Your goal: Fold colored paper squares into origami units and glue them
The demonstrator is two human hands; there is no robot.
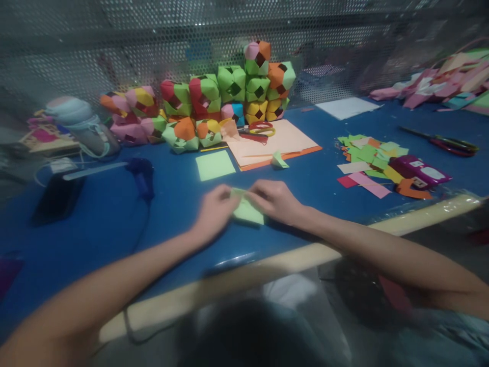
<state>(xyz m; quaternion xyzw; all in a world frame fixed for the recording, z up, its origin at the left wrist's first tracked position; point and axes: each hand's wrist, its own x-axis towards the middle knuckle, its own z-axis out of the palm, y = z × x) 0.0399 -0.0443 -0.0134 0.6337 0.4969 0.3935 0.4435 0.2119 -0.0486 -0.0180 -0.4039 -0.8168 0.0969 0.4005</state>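
Note:
My left hand (216, 210) and my right hand (275, 200) meet over a small piece of light green paper (247, 210) on the blue table (114, 219). Both hands have their fingers closed on the paper, pressing it down near the table's front edge. A flat light green square (215, 164) lies just beyond the hands. Further back lies a stack of peach and orange sheets (280, 140) with a small folded green piece (279, 160) on its near edge.
A row of multicoloured folded paper cubes (214, 102) stands along a mesh wall (153, 41). Red and yellow scissors (257, 131) lie on the sheets. Paper scraps (369, 158), a purple packet (418, 171) and more scissors (446, 142) sit right. A bottle (82, 125) and phone (57, 196) sit left.

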